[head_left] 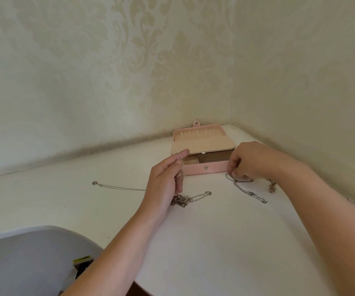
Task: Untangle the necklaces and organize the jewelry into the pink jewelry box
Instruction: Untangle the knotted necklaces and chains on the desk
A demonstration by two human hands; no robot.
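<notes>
Head view — left hand [163, 180] pinching gold chain [185, 199], right hand [249, 161] pinching silver chain [247, 192] at pink jewelry box [206, 168] edge

My bare left hand [167, 178] is up, thumb side on top, fingers curled, pinching a thin rose-gold metal chain [184, 199]. R hand [250, 160] sits knuckles-up, fingertips curled down, pinching a thin silver metal chain [249, 193]. Both forearms bare, stretched fwd.

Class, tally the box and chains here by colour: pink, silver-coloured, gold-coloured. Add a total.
Pink: 1, the pink jewelry box.
Silver-coloured: 2, the thin silver chain at the left and the silver chain pinched by the right hand.
Gold-coloured: 2, the gold chain held by the left hand and the gold strand beside the right wrist.
Total: 5; the right hand may hide more.
</notes>
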